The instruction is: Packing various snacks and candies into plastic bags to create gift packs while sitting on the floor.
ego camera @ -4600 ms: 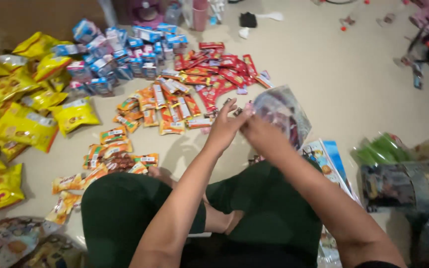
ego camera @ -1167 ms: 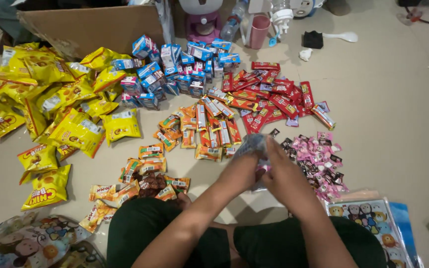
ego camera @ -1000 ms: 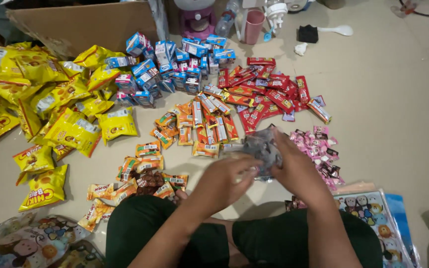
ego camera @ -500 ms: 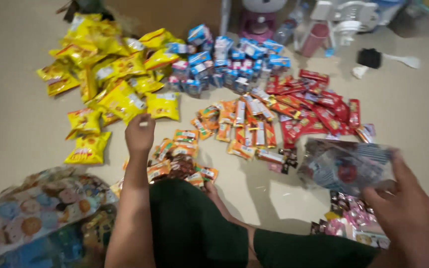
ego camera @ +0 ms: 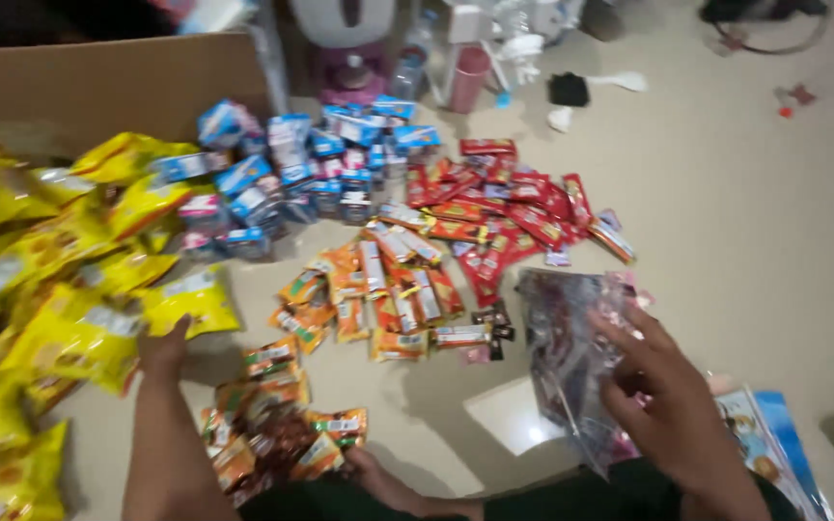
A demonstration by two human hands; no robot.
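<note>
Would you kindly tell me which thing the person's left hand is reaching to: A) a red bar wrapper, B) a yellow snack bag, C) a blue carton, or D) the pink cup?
B: the left hand rests its fingertips on a yellow snack bag, while the right hand holds a clear plastic bag.

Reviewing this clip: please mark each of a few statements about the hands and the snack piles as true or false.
1. The right hand holds a clear plastic bag. True.
2. The left hand rests on the blue cartons. False: it is at the yellow snack bags.
3. The red wrappers lie beyond the orange packets. True.
4. The cardboard box stands to the right of the piles. False: it is at the far left.
</note>
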